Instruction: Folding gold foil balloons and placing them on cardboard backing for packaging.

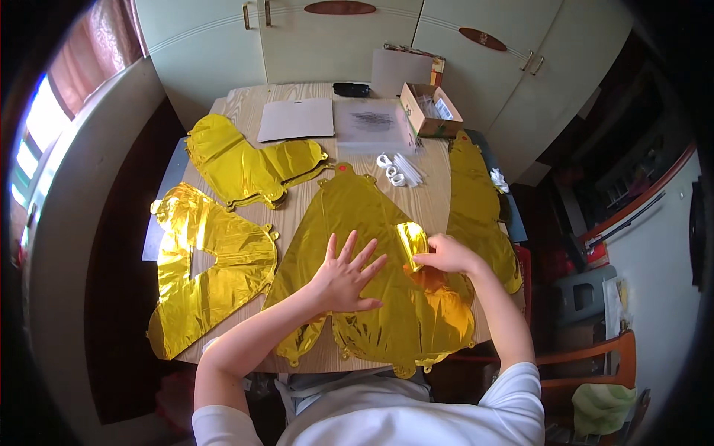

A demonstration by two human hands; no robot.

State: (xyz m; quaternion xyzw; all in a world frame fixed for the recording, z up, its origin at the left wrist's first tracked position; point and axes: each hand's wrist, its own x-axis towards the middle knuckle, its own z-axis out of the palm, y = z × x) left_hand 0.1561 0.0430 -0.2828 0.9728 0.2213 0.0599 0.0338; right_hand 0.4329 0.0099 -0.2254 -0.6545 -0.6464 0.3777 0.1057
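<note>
Broad gold foil shape, flat and tapering toward its far end, lies on the pale wooden bench beneath both hands.
From my head view, I see the left hand over the foil's middle, its fingers spread wide; how firmly it presses, I cannot tell. The right hand has its fingers narrow, holding a shiny folded gold flap over the foil's right part; I cannot tell whether that flap belongs to the same shape. Just beyond the foil's tip, to its right, I find small white ribbon rolls beside thin whitish sticks. Other gold foil shapes flank it.
</note>
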